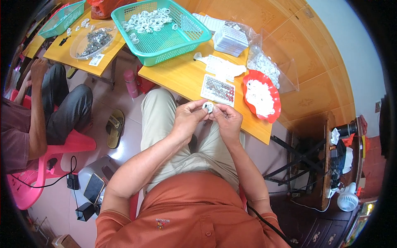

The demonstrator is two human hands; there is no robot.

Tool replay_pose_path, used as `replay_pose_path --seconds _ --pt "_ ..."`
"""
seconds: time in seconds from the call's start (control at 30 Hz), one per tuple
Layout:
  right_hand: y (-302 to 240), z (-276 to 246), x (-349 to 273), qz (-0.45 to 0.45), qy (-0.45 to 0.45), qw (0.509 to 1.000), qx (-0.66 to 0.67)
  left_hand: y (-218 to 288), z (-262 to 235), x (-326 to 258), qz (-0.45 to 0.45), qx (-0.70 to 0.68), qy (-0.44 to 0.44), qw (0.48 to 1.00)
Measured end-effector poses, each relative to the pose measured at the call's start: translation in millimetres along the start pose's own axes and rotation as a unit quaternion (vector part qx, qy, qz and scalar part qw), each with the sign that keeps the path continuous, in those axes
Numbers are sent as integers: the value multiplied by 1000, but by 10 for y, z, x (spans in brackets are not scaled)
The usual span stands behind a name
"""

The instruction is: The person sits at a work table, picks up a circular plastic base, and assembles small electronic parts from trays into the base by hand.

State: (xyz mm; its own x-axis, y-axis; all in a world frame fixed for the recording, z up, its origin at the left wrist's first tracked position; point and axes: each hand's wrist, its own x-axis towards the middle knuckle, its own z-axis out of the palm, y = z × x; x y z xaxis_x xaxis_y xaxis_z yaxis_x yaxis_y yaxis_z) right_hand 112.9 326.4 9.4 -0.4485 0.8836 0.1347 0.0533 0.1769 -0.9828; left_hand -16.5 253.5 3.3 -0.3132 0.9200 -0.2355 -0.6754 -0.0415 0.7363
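Between the fingertips of my left hand (188,118) and my right hand (227,121) is a small round white plastic part (208,107) with a dark opening. Both hands pinch it just off the table's near edge, above my lap. Right behind them lies a white tray (203,94) holding rows of small grey metallic pieces (219,88), some reddish at the right end. To the right, a red scalloped dish (276,103) is filled with small white pieces (260,97). The part's finer details are too small to make out.
A green basket (165,56) of white parts stands at the back left of the yellow table (173,81). Stacked white trays (230,40) and a clear bag of white pieces (264,68) are behind. A seated person (31,111) is at the left, near a bowl of metal pieces (96,42).
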Motion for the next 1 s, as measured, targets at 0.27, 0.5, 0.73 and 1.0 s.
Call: replay_pose_path --seconds 0.27,0.5,0.73,1.0 --pt "1 10 -17 -1 -12 1000 19 28 30 -31 11 12 15 1000" --pt "-18 -36 -25 -78 -30 984 -158 -25 -14 -1 22 36 22 999" --pt "-186 -13 6 -233 -27 923 -305 -26 13 -19 31 46 16 998" --pt "-248 -15 41 -284 -51 885 -365 -53 26 -18 43 83 14 996"
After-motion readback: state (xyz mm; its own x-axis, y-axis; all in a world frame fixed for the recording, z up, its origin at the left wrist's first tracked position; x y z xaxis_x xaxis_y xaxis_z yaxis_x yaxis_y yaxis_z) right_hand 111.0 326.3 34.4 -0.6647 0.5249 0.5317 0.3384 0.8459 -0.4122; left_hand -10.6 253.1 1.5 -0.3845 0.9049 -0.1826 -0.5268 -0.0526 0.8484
